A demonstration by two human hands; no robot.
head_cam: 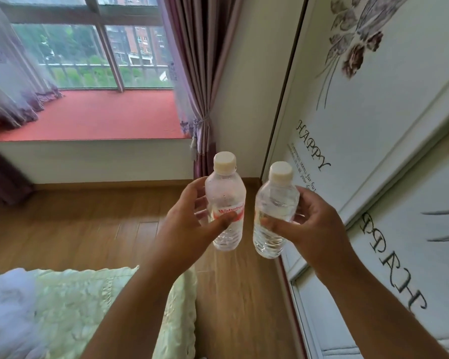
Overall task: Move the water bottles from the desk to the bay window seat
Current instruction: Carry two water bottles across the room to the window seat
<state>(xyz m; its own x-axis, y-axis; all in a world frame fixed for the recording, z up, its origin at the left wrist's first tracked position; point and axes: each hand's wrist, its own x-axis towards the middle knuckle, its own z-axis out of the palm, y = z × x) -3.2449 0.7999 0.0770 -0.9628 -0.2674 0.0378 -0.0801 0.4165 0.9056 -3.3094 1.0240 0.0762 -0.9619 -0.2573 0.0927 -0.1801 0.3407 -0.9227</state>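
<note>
Hands [184, 216] [314, 224] forward, bottle [227, 203] [272, 213] upright in each

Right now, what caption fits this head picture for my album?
Left hand and right hand each carry a water bottle toward the red window seat.

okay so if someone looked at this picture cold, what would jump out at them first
Two clear water bottles with white caps, held up side by side at centre: the left hand grips the red-labelled bottle, the right hand the plain bottle. Beyond them, upper left, the red bay window seat runs under the window.
</note>
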